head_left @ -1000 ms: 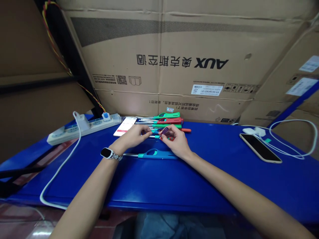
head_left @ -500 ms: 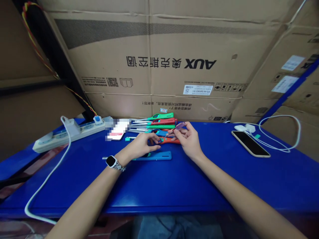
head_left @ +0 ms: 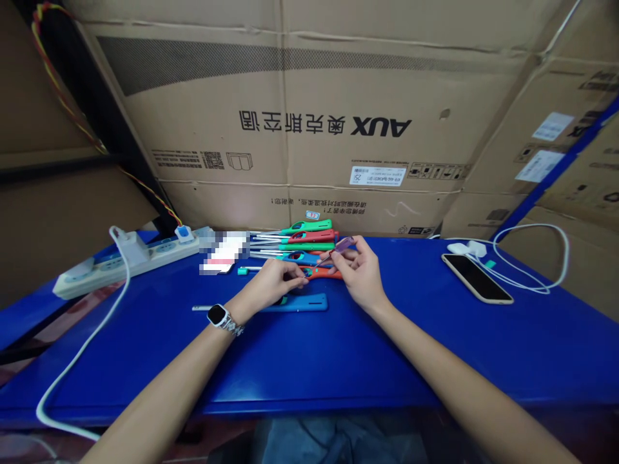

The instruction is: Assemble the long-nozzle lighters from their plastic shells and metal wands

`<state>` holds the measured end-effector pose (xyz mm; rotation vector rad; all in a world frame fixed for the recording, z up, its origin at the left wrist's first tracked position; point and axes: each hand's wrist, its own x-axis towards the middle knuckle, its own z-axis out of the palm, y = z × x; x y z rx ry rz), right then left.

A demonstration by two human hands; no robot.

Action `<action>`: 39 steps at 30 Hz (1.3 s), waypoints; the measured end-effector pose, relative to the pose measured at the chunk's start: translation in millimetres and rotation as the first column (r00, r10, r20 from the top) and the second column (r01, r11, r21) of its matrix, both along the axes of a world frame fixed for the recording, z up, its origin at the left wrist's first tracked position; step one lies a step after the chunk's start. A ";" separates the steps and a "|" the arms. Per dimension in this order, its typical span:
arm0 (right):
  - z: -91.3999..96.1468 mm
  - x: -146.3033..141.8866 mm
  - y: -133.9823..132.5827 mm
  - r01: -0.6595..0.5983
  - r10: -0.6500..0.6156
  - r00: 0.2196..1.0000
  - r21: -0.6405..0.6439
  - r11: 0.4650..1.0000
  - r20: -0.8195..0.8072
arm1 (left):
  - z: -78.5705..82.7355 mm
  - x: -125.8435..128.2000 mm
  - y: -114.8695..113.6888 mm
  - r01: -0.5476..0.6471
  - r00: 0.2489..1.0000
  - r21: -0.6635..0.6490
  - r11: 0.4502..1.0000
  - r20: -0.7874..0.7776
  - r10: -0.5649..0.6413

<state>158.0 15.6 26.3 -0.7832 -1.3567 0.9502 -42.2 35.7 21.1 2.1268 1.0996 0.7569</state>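
Observation:
My right hand [head_left: 360, 274] pinches a small purple translucent piece [head_left: 344, 244] above the blue table [head_left: 338, 354]. My left hand [head_left: 275, 283], with a watch on its wrist, is curled over the handle of a blue long-nosed lighter [head_left: 302, 302] that lies flat; its fingertips pinch something small I cannot make out. Behind the hands lies a stack of green, red and blue lighters [head_left: 304, 241] with metal nozzles pointing left.
A white power strip [head_left: 126, 256] with plugs and a white cable lies at the left. A phone with a blurred screen [head_left: 223, 252] lies beside the lighters. Another phone [head_left: 476, 277] with a white charger cable lies at the right. Large cardboard boxes [head_left: 309, 122] stand behind.
My right hand lifted the purple piece up and to the right, away from the left hand. My left hand settled down over the blue lighter. The view shifted slightly.

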 end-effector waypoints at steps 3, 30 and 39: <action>-1.2 -0.5 0.6 -0.003 0.004 1.000 0.009 1.000 -0.014 | 2.2 1.2 -1.7 0.005 1.000 -0.014 1.000 0.010 -0.005; 3.4 10.3 -5.0 0.068 -0.094 0.948 0.095 0.993 0.303 | -7.5 11.3 -12.7 0.135 0.954 0.115 0.984 -0.284 -0.098; 0.6 10.0 -4.7 0.066 -0.113 0.937 0.150 0.987 0.329 | -6.3 10.2 -13.7 0.120 0.948 0.137 0.983 -0.311 -0.072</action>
